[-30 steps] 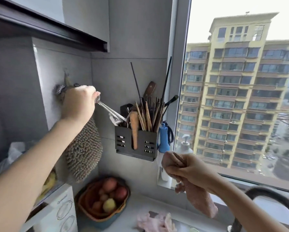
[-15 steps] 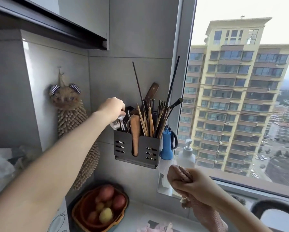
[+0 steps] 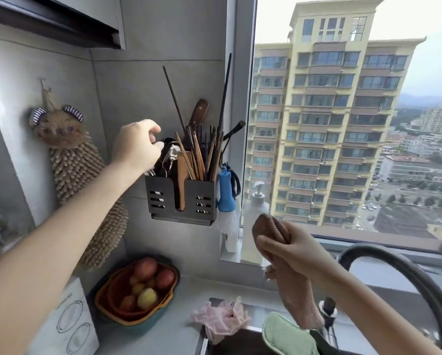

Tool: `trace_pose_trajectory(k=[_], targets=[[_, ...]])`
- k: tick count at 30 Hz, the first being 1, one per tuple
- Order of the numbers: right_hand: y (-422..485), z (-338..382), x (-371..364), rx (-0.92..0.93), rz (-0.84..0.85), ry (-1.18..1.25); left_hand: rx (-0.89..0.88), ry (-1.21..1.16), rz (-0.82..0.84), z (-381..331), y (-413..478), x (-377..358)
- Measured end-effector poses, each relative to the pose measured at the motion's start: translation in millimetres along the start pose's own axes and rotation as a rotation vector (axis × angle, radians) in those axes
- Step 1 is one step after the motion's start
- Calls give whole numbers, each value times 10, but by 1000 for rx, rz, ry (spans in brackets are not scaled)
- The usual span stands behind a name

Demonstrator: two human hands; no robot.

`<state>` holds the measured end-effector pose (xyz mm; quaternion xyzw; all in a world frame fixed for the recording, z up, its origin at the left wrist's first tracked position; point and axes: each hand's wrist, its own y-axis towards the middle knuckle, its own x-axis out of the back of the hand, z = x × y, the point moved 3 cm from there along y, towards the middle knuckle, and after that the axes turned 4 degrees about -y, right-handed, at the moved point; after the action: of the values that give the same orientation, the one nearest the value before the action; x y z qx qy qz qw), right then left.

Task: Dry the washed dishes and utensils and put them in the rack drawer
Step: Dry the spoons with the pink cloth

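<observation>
Where the fluffy hand towel (image 3: 81, 170) hangs on the left wall, the left hand (image 3: 136, 146) reaches past it to the black holder (image 3: 161, 184), fingers curled over the metal cutlery (image 3: 170, 156) standing in its left compartment; whether they pinch it cannot be told. Chopsticks (image 3: 199, 155) fill the right compartment. Further right, the right hand (image 3: 289, 243) grips a brown cloth (image 3: 295, 290) that hangs beside the black tap (image 3: 406, 267).

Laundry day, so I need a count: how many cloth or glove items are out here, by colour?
Brown: 2, hanging towel, cloth in right hand
Green: 1, padded cloth
Pink: 1, bunched gloves
Total: 4
</observation>
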<state>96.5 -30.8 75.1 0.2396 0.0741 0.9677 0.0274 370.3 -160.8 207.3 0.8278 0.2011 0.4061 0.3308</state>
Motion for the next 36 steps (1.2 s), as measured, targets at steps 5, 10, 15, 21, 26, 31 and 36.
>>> trace_pose_trajectory(k=[5,10,15,21,26,31,36], targets=[[-547,-135,447,-118,-121,223,-165,-290,247,-1039,-979,-158],[-1284,-271,995,-174,-187,540,-284,-557,547,-1920,-1933,-560],[-2247,-785,1497,-257,-425,553,-363,-761,714,-2790,-2561,-954],[-3403,-1589,1917,-448,-722,178,-513,-840,951,-3820,-3420,-1401],[-4204,-2009,2371,-596,-1078,20,-509,-722,1185,-4401,-4505,-1959],[-4887,-2328,2770,-737,-1326,-78,-485,-441,1456,-4713,-5779,-2579],[-5305,-2568,3019,-802,-1376,-37,-81,-283,1659,-4875,-6553,-2942]])
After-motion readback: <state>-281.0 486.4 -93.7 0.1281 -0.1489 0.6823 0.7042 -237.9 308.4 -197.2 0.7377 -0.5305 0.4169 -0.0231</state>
